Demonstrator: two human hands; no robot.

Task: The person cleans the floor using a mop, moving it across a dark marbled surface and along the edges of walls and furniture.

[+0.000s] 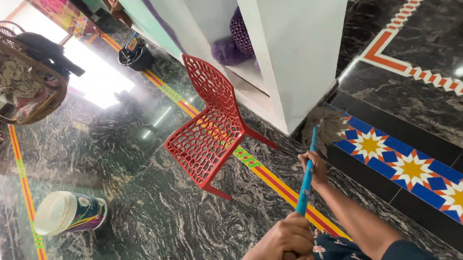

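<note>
I hold a mop with a blue handle [305, 184] in both hands. My right hand [314, 168] grips the handle lower down, close to the mop head. My left hand [286, 243] is closed around the handle's upper end, near my body. The pale stringy mop head [326, 127] presses on the dark marble floor at the foot of a white pillar [296, 51], beside a strip of blue, red and yellow star-pattern tiles [410, 170].
A red perforated plastic chair [210, 131] stands just left of the mop on a yellow and red floor stripe. A colourful bucket with a white lid [68, 212] sits at the lower left. A black bucket [136, 55] and a cane chair with clothes [19, 78] are farther back.
</note>
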